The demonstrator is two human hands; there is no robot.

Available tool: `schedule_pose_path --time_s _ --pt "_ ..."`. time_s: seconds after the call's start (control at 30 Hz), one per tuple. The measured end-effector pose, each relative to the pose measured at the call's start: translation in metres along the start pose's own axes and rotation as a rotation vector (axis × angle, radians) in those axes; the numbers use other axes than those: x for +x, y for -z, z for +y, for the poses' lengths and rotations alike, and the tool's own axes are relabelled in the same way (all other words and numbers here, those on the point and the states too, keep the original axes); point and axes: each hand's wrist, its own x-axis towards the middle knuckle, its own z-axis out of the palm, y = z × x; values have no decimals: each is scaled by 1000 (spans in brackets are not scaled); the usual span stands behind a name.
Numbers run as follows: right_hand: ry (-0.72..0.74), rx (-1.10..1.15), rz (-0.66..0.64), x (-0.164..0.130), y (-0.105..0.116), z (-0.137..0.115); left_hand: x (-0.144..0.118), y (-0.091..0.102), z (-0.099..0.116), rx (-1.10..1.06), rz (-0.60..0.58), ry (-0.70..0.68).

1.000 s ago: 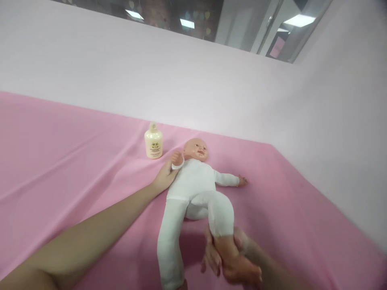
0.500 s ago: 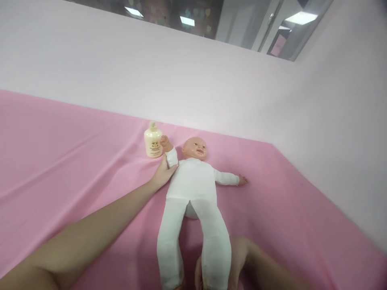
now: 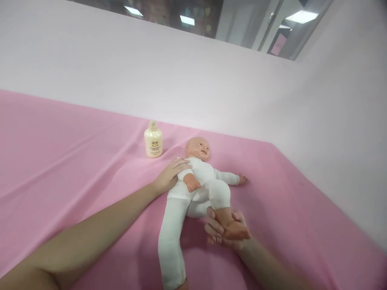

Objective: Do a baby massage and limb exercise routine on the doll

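Observation:
A baby doll [image 3: 175, 213] with a white cloth body lies on its back, its bald head toward the wall. My left hand [image 3: 169, 174] is closed round the upper part of the doll's arm on the left, pressing it across the chest, so that the little fist lies over the belly. Lower right, my right hand [image 3: 216, 229] grips the doll's other-side leg at the ankle from beneath. That leg is bent at the knee, with the knee up near the belly. The leg on the left stays straight, and the arm on the right stretches out sideways.
A cream pump bottle [image 3: 154, 143] with a printed label stands left of the doll's head. Pink cloth [image 3: 90, 161] with some folds covers the surface. Behind it rises a pale wall [image 3: 169, 80] with a window [image 3: 242, 24] at the top.
The doll's left-side arm has swung from beside the bottle down across the chest with my left hand. My right hand has raised and bent the right-side leg toward the belly.

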Motion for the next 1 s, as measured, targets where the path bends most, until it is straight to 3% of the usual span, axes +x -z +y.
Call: schedule_pose_path --time_s 0.13,0.23,0.3,0.47,0.53,0.6,0.83,0.93,1.0 --pt "32 71 106 -2 2 1 1 1 3 10 -13 30" --pt "28 10 74 -3 6 6 3 0 5 -89 57 97" --pt "-15 -40 -71 -3 12 13 3 -2 4 -174 113 187" --pt "-301 -213 -622 12 29 31 -1 -10 -8 -300 323 526" --pt "-399 -369 -738 17 35 34 -1 -11 -11 -339 395 601" --pt "-450 -489 -740 18 45 37 0 -10 -12 -407 424 652" --pt "-558 -535 -741 19 80 58 3 -5 -8 -508 391 713" --pt "-599 -459 -896 21 67 50 1 -4 -6 -393 283 668" --pt "-585 -478 -913 16 51 33 0 -2 -2 -253 156 526"
